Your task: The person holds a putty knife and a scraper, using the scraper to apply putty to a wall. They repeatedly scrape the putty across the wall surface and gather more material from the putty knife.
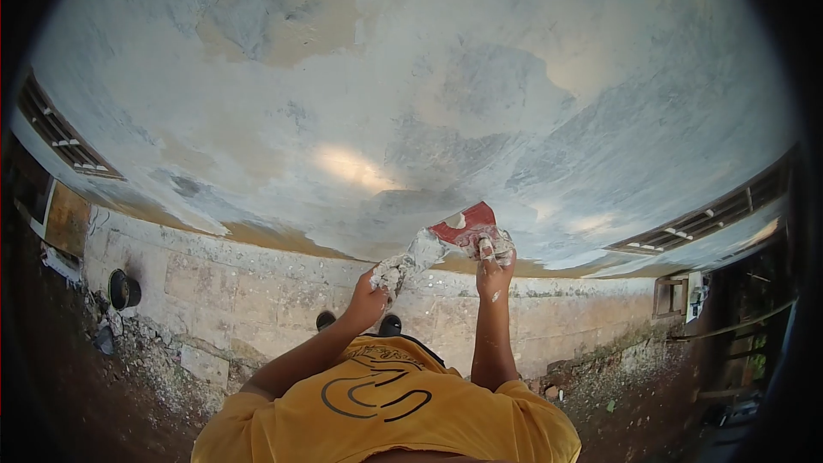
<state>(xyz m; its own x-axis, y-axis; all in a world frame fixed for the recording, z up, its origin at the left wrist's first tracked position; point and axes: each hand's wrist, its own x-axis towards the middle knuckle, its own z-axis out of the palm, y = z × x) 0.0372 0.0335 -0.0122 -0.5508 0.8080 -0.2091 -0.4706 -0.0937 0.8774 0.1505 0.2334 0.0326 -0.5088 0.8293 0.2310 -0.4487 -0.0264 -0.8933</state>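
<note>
My right hand (494, 264), caked with pale putty, is closed around a red putty spreader (459, 221). The spreader's face carries a smear of putty, and it overlaps the lower part of the wall (480, 94) in this view. Just left of it, my left hand (369, 298) grips a putty-coated scraper (426, 250), whose grey-white end reaches up close to the red spreader. Wet putty hides most of the scraper's handle and some of my fingers. Patchy white, grey and tan coats cover the wall in front of me.
A stone-tiled ledge (274, 304) runs along the wall's foot, with my dark shoes (390, 324) on it. A black bucket (124, 289) lies at the left, near rubble (129, 339). Slatted vents (64, 133) break the wall at both sides.
</note>
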